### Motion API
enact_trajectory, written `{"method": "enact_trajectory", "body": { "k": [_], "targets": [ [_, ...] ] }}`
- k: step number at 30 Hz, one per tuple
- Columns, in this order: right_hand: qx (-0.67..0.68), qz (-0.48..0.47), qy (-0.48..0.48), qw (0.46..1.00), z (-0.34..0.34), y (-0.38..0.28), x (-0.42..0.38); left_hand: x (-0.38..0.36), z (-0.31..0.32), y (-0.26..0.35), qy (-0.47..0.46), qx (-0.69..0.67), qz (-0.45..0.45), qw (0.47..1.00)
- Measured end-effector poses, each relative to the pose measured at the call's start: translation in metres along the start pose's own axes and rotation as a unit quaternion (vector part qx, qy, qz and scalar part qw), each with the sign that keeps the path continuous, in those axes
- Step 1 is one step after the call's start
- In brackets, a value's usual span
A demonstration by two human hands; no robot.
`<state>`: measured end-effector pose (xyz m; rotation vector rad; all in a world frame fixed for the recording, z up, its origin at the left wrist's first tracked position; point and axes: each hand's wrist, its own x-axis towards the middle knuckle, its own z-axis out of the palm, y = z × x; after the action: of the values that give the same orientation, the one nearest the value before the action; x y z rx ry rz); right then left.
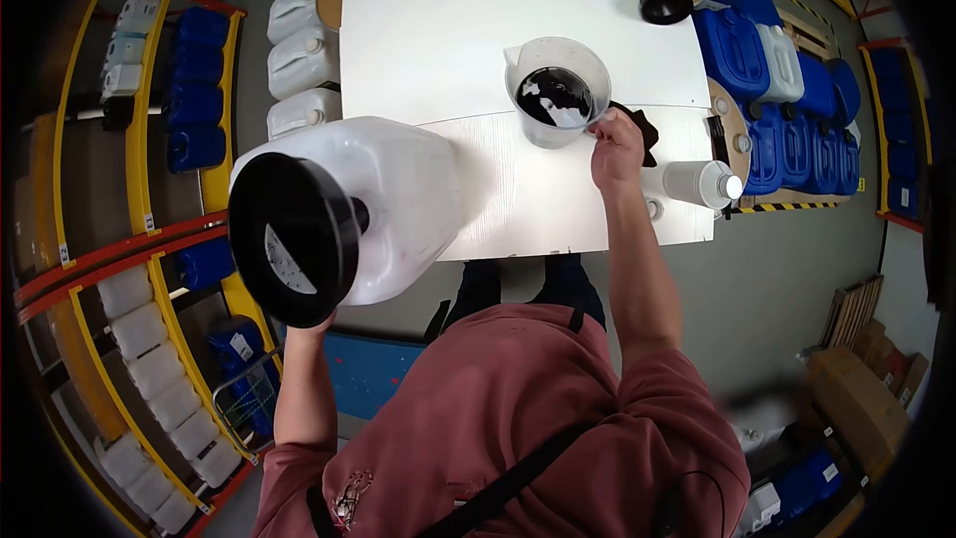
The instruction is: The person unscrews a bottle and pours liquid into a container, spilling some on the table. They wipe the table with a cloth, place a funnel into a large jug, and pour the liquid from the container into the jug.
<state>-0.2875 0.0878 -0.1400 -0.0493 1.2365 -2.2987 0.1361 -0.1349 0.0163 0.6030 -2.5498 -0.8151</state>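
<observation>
A clear measuring jug (543, 134) with dark liquid stands on the white table (428, 30). Closed round its handle, my right hand (617, 149) is at the jug's right side. A large white canister (408, 199) stands at the table's left front, with a wide black funnel (339, 209) in its opening. My left hand (317, 324) is mostly hidden behind the funnel's lower rim; its fingers cannot be seen. Beside my right hand lies a dark cloth (647, 134), and a white bottle (692, 182) is to the right of it.
A small black funnel (664, 2) lies at the table's back right. White canisters (301, 60) line the left side, blue canisters (732, 50) the right. Shelving (129, 229) holds more canisters at the far left. Cardboard boxes (846, 399) are at the lower right.
</observation>
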Motion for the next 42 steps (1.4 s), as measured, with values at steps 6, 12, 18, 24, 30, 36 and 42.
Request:
{"method": "enact_trajectory", "body": {
  "k": [6,12,18,24,30,36,42],
  "targets": [
    [-0.015,0.002,-0.076,0.997,0.034,-0.077,-0.033,0.039,0.011,0.039,0.164,-0.121,0.019,0.979],
    [-0.051,-0.02,-0.161,0.985,0.079,-0.164,-0.062,0.06,0.006,0.053,0.135,-0.086,0.021,0.987],
    [-0.07,0.004,-0.284,0.956,0.103,-0.225,-0.069,0.069,0.003,0.061,0.162,-0.065,0.072,0.982],
    [-0.162,-0.033,-0.241,0.956,0.175,-0.25,-0.109,0.066,0.005,0.051,0.127,-0.063,0.054,0.988],
    [-0.25,-0.032,-0.28,0.926,0.203,-0.253,-0.116,0.068,0.002,0.058,0.148,-0.068,0.064,0.985],
    [-0.316,-0.074,-0.274,0.905,0.212,-0.256,-0.109,0.068,-0.001,0.058,0.14,-0.071,0.073,0.985],
    [-0.349,-0.09,-0.282,0.889,0.224,-0.259,-0.112,0.068,0.001,0.055,0.138,-0.065,0.068,0.986]
  ]
}}
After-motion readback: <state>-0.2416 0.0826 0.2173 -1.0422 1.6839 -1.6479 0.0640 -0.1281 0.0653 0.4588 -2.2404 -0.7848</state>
